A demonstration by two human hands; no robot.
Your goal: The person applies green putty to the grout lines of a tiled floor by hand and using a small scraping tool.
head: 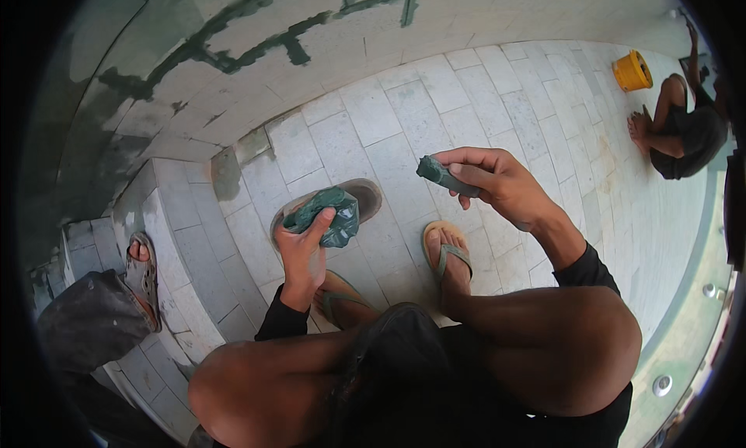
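My left hand (pixel 306 244) grips a crumpled plastic bag of dark green paste (pixel 341 215), thumb across its front. Paste shows at the bag's open upper left side. In my right hand (pixel 498 186) is a small grout-coloured block or pad (pixel 446 177), pinched between thumb and fingers; green paste coats its far end. This hand is held above the tiled floor, to the right of the bag and apart from it. Under the left hand lies an oval, grey-rimmed object (pixel 367 200) on the tiles, partly hidden by the hand and bag.
Green paste marks the joints of the tiled wall (pixel 262 46) ahead. Tiled steps (pixel 198 238) rise at left, where another person's shoe (pixel 141 279) rests. A yellow bucket (pixel 632 71) stands near a crouching person (pixel 688 127) at right. My sandalled feet (pixel 449 250) are below my hands.
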